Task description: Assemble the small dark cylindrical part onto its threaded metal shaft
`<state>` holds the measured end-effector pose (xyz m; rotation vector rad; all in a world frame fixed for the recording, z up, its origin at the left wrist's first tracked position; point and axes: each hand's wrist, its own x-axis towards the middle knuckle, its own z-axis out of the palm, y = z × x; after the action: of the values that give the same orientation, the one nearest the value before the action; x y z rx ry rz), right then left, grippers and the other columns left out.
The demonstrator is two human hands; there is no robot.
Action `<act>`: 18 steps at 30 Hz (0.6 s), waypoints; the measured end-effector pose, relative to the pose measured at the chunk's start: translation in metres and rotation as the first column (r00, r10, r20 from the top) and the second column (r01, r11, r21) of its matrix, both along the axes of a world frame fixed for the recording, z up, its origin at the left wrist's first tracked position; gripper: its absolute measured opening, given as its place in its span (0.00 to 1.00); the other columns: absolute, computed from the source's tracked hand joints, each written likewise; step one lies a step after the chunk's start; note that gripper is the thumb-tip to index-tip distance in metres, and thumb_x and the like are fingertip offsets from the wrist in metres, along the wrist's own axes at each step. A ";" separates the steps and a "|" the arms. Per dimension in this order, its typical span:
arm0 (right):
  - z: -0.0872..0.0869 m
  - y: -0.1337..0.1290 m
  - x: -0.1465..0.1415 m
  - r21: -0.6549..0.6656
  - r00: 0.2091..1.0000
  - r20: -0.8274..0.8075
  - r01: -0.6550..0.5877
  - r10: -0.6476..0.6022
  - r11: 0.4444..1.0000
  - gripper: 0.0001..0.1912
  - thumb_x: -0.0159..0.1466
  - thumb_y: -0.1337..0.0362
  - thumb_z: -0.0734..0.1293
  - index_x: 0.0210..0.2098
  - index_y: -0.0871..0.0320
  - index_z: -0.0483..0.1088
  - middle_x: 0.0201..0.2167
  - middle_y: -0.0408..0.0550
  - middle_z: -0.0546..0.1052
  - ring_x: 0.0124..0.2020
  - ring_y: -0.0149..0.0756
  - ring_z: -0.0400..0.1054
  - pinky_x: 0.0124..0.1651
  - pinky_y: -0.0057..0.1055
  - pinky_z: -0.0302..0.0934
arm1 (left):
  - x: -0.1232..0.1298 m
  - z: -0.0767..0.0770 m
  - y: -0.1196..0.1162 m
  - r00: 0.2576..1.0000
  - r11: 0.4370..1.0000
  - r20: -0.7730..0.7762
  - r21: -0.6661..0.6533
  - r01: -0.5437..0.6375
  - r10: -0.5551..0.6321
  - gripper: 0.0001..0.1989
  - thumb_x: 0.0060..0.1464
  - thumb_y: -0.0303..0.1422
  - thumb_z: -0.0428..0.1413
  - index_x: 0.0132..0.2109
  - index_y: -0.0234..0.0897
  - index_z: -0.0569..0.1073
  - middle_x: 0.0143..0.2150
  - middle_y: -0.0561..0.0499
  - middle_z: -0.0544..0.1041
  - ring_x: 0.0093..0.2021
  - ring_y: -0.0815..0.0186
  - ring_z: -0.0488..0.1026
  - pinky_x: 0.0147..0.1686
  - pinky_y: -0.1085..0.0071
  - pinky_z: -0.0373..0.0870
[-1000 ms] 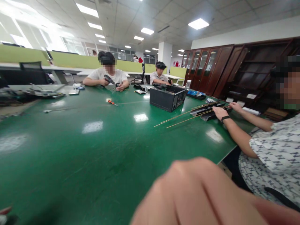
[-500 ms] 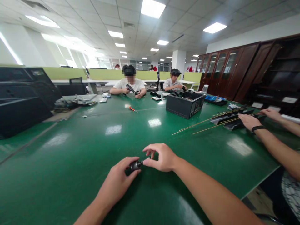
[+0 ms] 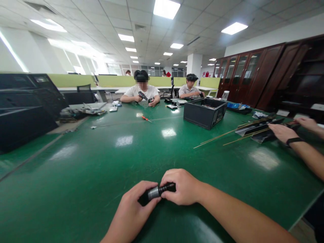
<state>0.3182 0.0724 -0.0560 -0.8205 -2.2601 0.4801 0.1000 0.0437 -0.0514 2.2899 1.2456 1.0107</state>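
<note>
Low in the middle of the head view, my left hand [image 3: 135, 209] is closed around a cylindrical metal part [image 3: 153, 193]. Its body is dark with a silver-grey collar, and a narrower ringed shaft sticks out to the right. The fingers of my left hand partly hide the body, and its exact kind does not show. My right hand [image 3: 183, 187] grips the shaft end between thumb and fingers, and a dark tip shows inside that grip. Both hands are just above the green tabletop [image 3: 83, 189], close together.
A black computer case [image 3: 197, 115] stands at the back right, and a red screwdriver [image 3: 146, 118] lies mid-table. Thin brass-coloured rods [image 3: 215, 137] lie near a co-worker's hands [image 3: 280, 132] and dark metal channels. Two people sit across, one holding a power drill [image 3: 142, 95]. Dark panels [image 3: 22, 121] stand left.
My right hand has closed from a loose, curled pose onto the part's shaft. Both hands and the part have shifted slightly right and down, and the part's collar shows more clearly.
</note>
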 end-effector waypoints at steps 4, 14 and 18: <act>0.001 -0.001 -0.001 -0.009 1.000 -0.012 -0.002 0.002 1.000 0.07 0.59 0.63 0.70 0.38 0.57 0.75 0.34 0.46 0.78 0.36 0.36 0.73 0.42 0.29 0.65 | -0.001 -0.001 0.000 0.999 1.000 0.025 0.007 -0.021 0.021 0.10 0.53 0.35 0.62 0.44 0.47 0.77 0.40 0.55 0.81 0.40 0.63 0.79 0.42 0.71 0.75; 0.004 -0.003 0.002 -0.012 1.000 0.010 -0.014 0.014 1.000 0.08 0.60 0.62 0.70 0.38 0.57 0.76 0.34 0.47 0.79 0.36 0.37 0.73 0.42 0.30 0.65 | 0.002 0.002 -0.006 0.998 0.999 0.053 0.008 -0.034 0.034 0.10 0.52 0.32 0.62 0.44 0.45 0.78 0.41 0.53 0.81 0.41 0.62 0.78 0.43 0.69 0.74; 0.005 -0.003 0.002 0.000 1.000 0.025 -0.013 0.013 1.000 0.08 0.60 0.62 0.70 0.38 0.57 0.77 0.34 0.47 0.78 0.36 0.36 0.73 0.42 0.30 0.64 | 0.002 0.002 -0.006 0.998 0.999 0.054 0.005 -0.036 0.035 0.11 0.52 0.31 0.62 0.44 0.46 0.77 0.41 0.54 0.80 0.41 0.63 0.78 0.44 0.69 0.73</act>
<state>0.3201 0.0692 -0.0508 -0.8165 -2.2895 0.4781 0.1023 0.0374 -0.0491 2.2372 1.2675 1.0820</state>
